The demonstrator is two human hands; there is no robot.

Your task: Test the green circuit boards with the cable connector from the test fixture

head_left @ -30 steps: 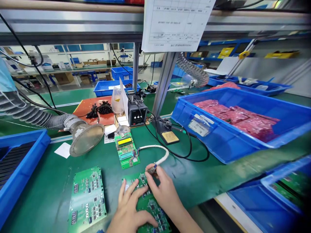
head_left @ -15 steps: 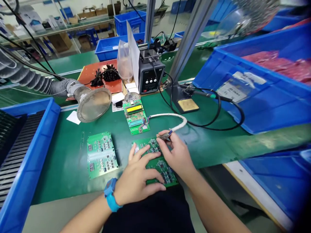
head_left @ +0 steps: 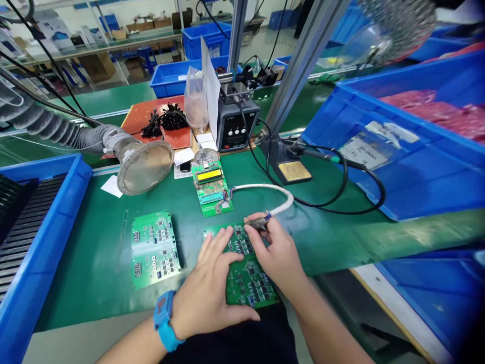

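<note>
Between its thumb and fingers my right hand [head_left: 278,253] pinches a small grey-brown connector [head_left: 258,222] on a white-sleeved cable [head_left: 282,194]. The connector is over the upper part of a green circuit board [head_left: 252,280]; whether its tip touches the board I cannot tell. My left hand [head_left: 210,283], with a blue wristband, lies across the board's left side, fingers stretched out and thumb apart, covering part of it. The cable runs to a smaller green board with a yellow display [head_left: 210,175]. Left of my hands lies another circuit board [head_left: 156,247] with two digit displays.
A funnel-ended extraction hose [head_left: 146,167] reaches in from the left above a blue bin [head_left: 56,242] with black slats. Behind stand a soldering station [head_left: 238,126] and an iron stand with a yellow sponge [head_left: 293,171]. A large blue bin [head_left: 424,177] stands at the right.
My left hand has shifted left and drawn its fingers closer together, with the thumb spread, exposing more of the board. My right hand keeps the connector at the board's upper part.
</note>
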